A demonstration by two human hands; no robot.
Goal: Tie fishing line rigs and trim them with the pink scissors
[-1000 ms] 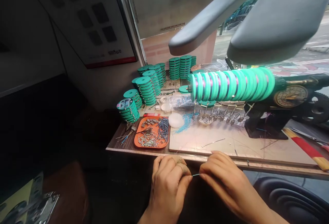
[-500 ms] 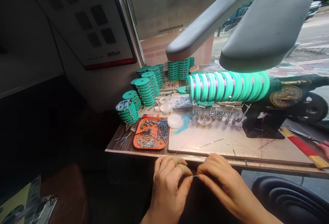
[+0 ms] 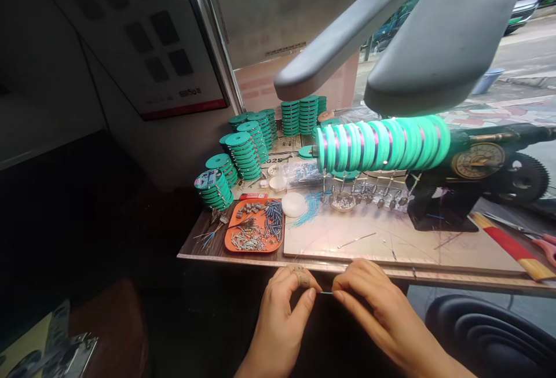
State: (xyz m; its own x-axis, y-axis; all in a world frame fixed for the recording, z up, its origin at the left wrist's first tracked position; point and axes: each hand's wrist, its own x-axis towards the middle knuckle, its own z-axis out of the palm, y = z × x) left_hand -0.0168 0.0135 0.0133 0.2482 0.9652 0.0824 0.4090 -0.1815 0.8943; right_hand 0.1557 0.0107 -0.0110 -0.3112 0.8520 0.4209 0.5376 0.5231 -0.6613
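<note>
A thin bluish strand (image 3: 326, 293) runs between my two hands, just in front of the table's front edge. My left hand (image 3: 286, 303) pinches its left end between thumb and fingertips; tan tape wraps a finger of that hand. My right hand (image 3: 373, 303) grips the other end with thumb and forefinger, and its remaining fingers curl in. The strand is too fine to tell its exact kind. Behind my hands, an orange tray (image 3: 254, 249) holds small metal parts in several heaps. A white round disc (image 3: 294, 205) and a tangle of blue strands (image 3: 310, 209) lie beside it.
Green spools (image 3: 382, 145) sit on a machine's shaft, with small weights (image 3: 380, 201) hanging below. Stacks of green spools (image 3: 243, 155) stand at the back left. A grey lamp (image 3: 417, 71) hangs overhead. Scissors (image 3: 545, 245) and a red-wrapped wooden stick (image 3: 508, 243) lie right.
My left hand has shifted slightly left, and more of the strand shows between my hands. My right hand stays nearly still. The whole view has shifted a little.
</note>
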